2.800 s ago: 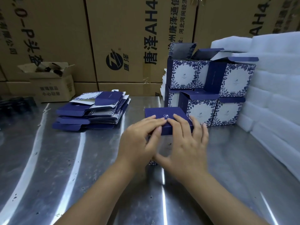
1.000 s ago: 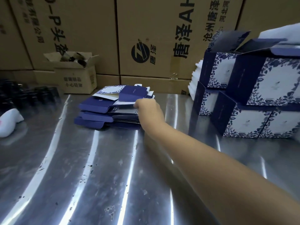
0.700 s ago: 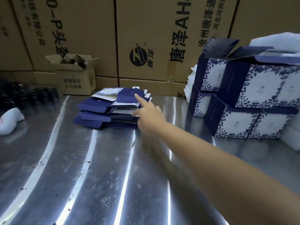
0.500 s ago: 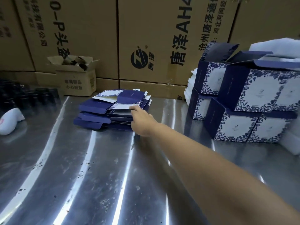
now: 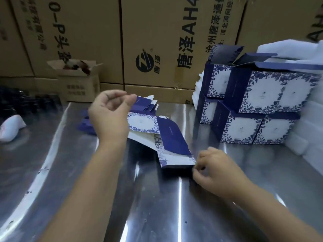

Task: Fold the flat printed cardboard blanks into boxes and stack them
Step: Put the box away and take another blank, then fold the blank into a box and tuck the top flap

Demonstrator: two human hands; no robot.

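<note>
A flat blue-and-white floral cardboard blank (image 5: 164,135) hangs tilted over the middle of the steel table (image 5: 157,206). My right hand (image 5: 211,170) pinches its near lower corner. My left hand (image 5: 110,116) is raised at its far upper end, fingers curled; whether it grips the blank I cannot tell. Behind my left hand lies the pile of flat blanks (image 5: 146,104), mostly hidden. Folded boxes (image 5: 253,109) stand stacked two high at the right, top flaps open.
Large brown cartons (image 5: 157,41) wall off the back. A small open carton (image 5: 76,79) sits at back left, with dark items (image 5: 22,102) and a white object (image 5: 10,127) at the left edge. White foam sheets (image 5: 311,119) rise on the right.
My right hand pulled one blank off the pile and drew it toward me. My left hand came into view and rose to the blank's far end.
</note>
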